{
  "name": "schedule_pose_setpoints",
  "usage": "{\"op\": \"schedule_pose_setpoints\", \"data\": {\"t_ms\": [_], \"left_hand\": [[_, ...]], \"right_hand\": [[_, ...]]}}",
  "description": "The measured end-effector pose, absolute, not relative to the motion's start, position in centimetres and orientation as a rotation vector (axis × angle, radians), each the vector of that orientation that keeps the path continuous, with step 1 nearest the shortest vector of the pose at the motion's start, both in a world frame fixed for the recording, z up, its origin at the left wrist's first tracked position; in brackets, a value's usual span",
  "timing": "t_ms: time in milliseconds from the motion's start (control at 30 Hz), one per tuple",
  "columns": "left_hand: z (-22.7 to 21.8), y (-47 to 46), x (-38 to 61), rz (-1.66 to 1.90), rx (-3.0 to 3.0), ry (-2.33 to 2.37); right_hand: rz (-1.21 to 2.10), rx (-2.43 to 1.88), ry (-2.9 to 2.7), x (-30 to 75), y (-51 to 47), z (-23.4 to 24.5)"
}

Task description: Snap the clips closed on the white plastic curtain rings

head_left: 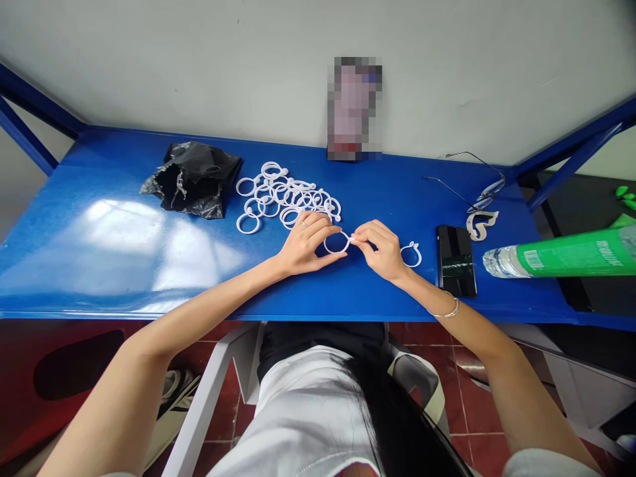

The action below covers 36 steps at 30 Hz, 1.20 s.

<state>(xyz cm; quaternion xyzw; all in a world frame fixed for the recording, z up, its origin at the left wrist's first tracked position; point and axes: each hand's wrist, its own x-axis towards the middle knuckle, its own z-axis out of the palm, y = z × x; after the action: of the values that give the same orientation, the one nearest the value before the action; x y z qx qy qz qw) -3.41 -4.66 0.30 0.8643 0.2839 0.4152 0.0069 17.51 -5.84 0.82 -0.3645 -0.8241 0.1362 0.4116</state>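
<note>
A white plastic shower curtain ring (325, 248) is held over the blue table between both hands. My left hand (309, 244) curves around its left side, thumb at the lower edge and fingers at the upper edge. With a pinch of thumb and forefinger, my right hand (380, 246) grips the ring's right side, where a small knob shows. Beyond my left hand lies a loose pile of similar white rings (249, 223), several overlapping. Just right of my right hand, one more white ring (418, 255) lies apart with its ends open.
A crumpled black plastic bag (209, 169) stands left of the pile. At right are a phone (456, 258), glasses (489, 192), a cream hair clip (481, 225) and a green-labelled bottle (571, 253). A blurred upright object (354, 106) leans against the wall.
</note>
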Motion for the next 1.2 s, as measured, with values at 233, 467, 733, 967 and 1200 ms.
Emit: {"op": "schedule_pose_setpoints", "data": {"t_ms": [233, 467, 733, 967, 1200], "left_hand": [[-0.2, -4.3, -3.5, 1.216, 2.665, 0.965], [-0.3, -3.9, -3.7, 1.070, 2.616, 1.172], [-0.6, -3.6, -3.9, 1.118, 2.583, 1.205], [-0.6, -3.4, -3.9, 1.086, 2.524, 1.328], [-1.4, -2.7, -4.1, 1.041, 2.458, 1.470]], "right_hand": [[0.359, -0.943, -2.044, 17.5, -5.9, 0.9], [0.244, -1.145, -2.416, 19.2, -4.7, 2.6], [0.392, -1.705, -2.536, 25.7, -3.0, 6.6], [0.749, -1.865, -2.618, 28.5, -2.6, 6.0], [0.813, -1.828, -2.631, 27.1, -2.4, 5.8]]}}
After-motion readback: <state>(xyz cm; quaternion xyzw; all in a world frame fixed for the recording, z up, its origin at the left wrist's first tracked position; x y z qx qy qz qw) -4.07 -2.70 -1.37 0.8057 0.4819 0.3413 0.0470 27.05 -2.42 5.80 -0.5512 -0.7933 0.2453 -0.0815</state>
